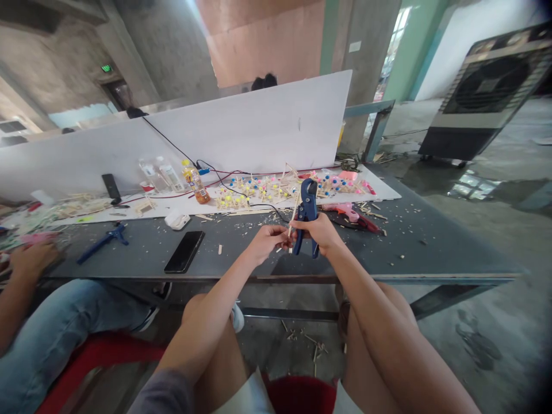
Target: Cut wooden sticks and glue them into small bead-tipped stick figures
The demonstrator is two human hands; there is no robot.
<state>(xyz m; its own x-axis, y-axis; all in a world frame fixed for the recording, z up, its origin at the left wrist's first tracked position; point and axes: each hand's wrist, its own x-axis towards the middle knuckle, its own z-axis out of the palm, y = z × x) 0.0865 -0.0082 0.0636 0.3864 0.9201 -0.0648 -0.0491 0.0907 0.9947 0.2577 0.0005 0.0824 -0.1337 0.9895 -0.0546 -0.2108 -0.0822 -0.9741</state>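
Note:
My right hand [317, 230] is wrapped round a blue hand cutter [307, 201], its jaws pointing up and away from me. In my left hand [272, 238] the fingertips pinch a thin wooden stick [295, 210], which stands upright along the cutter's left side. Both hands meet just above the table's front edge. Behind them lie many small stick pieces with yellow, blue and pink round parts [267, 190] on a white board.
A black phone [184, 252], a blue tool [103, 241] and a white device [177, 220] lie to the left. A drink bottle [196, 183] stands behind. Right of my hands rests a pink glue gun [345, 211]. A co-worker's hand [32, 261] is at far left.

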